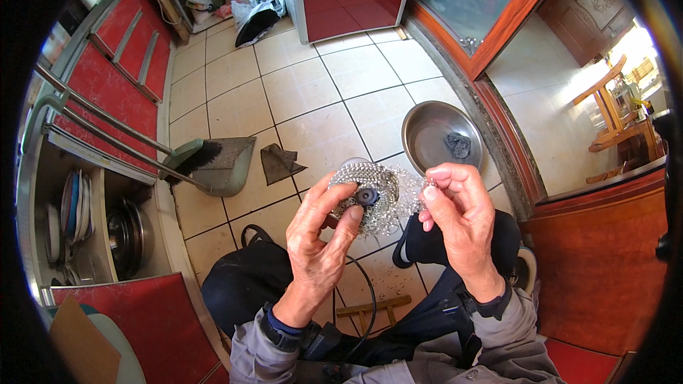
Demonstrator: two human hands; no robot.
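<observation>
silver wire coil [383, 183] at the centre of the head view, held up between both hands over pale floor tiles [306, 135], with a dark round hub [366, 197] in its middle. left hand [315, 236] at the coil's left side, thumb and forefinger parted and pressed to the coil around the hub, other fingers mostly hidden. right hand [461, 220] at the coil's right, thumb closed against forefinger, pinching loose wire strands [409, 188] spread from the coil's edge. black cord [372, 291] below, curving down between knees in dark trousers [242, 277]; wooden slatted frame [373, 307] on the floor there, partly hidden. just beyond the right hand, steel bowl [421, 131] on the tiles, dark grey wire tangle [457, 145] lying inside. to the left, crumpled dark cloth [279, 163], then dustpan [231, 174] and broom [193, 156] beside red drawers [117, 89] and a shelf of upright plates [77, 203]. along the right, wood-framed glass door [469, 0].
</observation>
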